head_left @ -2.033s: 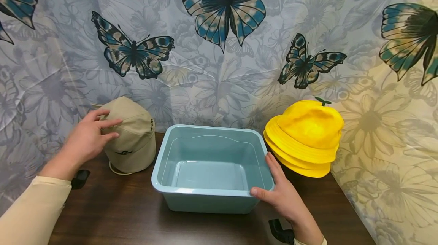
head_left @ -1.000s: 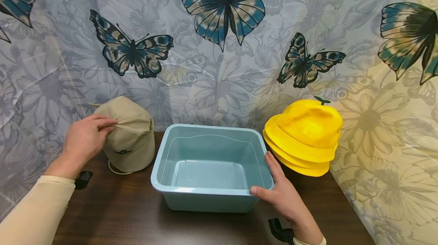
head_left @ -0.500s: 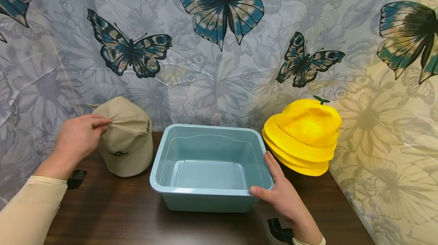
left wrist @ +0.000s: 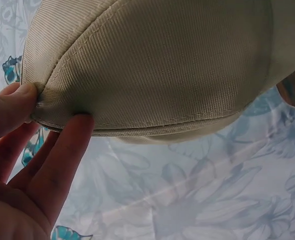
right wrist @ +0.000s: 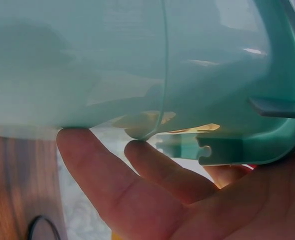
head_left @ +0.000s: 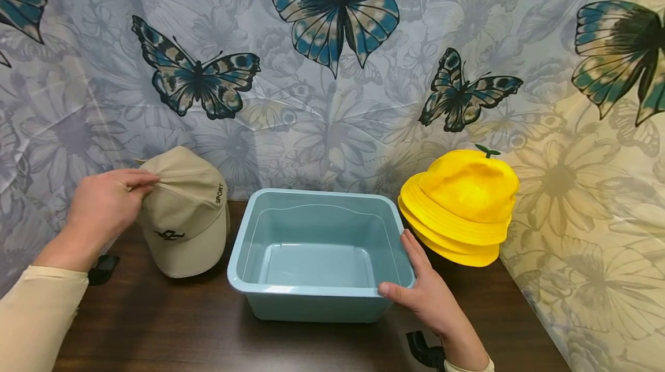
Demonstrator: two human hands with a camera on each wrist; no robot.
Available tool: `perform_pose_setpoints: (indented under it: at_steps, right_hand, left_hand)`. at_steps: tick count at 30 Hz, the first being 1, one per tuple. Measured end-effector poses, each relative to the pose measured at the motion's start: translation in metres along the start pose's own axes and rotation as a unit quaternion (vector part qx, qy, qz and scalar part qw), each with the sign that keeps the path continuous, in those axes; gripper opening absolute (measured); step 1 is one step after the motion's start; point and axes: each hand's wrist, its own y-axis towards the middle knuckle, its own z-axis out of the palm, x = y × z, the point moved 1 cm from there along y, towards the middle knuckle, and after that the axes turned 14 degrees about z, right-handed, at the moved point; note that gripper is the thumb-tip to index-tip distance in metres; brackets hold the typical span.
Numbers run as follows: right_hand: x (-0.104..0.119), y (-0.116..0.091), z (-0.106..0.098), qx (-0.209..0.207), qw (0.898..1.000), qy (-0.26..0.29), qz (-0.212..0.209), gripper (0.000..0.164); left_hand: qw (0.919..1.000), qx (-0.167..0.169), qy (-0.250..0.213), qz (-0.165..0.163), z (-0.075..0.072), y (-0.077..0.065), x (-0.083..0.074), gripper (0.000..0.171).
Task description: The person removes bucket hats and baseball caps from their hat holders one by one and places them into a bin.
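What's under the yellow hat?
Below the yellow hat's own brim, more yellow brims show, apparently stacked hats. Dark tabletop shows in front. Crown interiors, and anything beneath the lowest brim, are covered.

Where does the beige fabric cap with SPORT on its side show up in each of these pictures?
Head: the beige fabric cap sits at picture left, beside the pale blue plastic basin.
Left wrist: the cap spans most of the upper part.
Right wrist: not in it.
Shared landmark: the person's left hand, pinching the cap in the head and left wrist views.
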Motion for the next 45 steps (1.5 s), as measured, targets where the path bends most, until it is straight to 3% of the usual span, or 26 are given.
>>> perform_pose_setpoints:
  at_steps: [6, 13, 22, 30, 38, 45]
  right_hand:
    - [0.000, -0.001, 0.000, -0.001, 1.000, 0.001, 0.005, 0.105]
    - [-0.001, -0.002, 0.000, 0.000, 1.000, 0.000, 0.010, 0.105]
    - [-0.001, -0.003, 0.000, -0.002, 1.000, -0.002, 0.006, 0.105]
    - [-0.002, -0.002, 0.000, -0.002, 1.000, 0.002, 0.000, 0.103]
    - [-0.001, -0.001, -0.001, -0.004, 1.000, -0.006, -0.001, 0.104]
    - [-0.001, 0.000, 0.000, -0.008, 1.000, -0.011, -0.012, 0.103]
  left_hand:
    - [0.9992, -0.030, 0.018, 0.018, -0.009, 0.002, 0.000, 0.019]
    - [0.9994, -0.025, 0.024, 0.005, -0.019, 0.006, 0.001, 0.018]
    - [0.9972, -0.052, 0.053, 0.006, -0.030, 0.007, 0.003, 0.018]
    - [0.9947, -0.059, 0.084, -0.008, -0.049, 0.012, 0.007, 0.018]
    - [0.9961, -0.055, 0.050, -0.048, -0.067, 0.019, 0.007, 0.024]
    - [0.9960, -0.070, 0.012, -0.054, -0.080, 0.025, 0.002, 0.028]
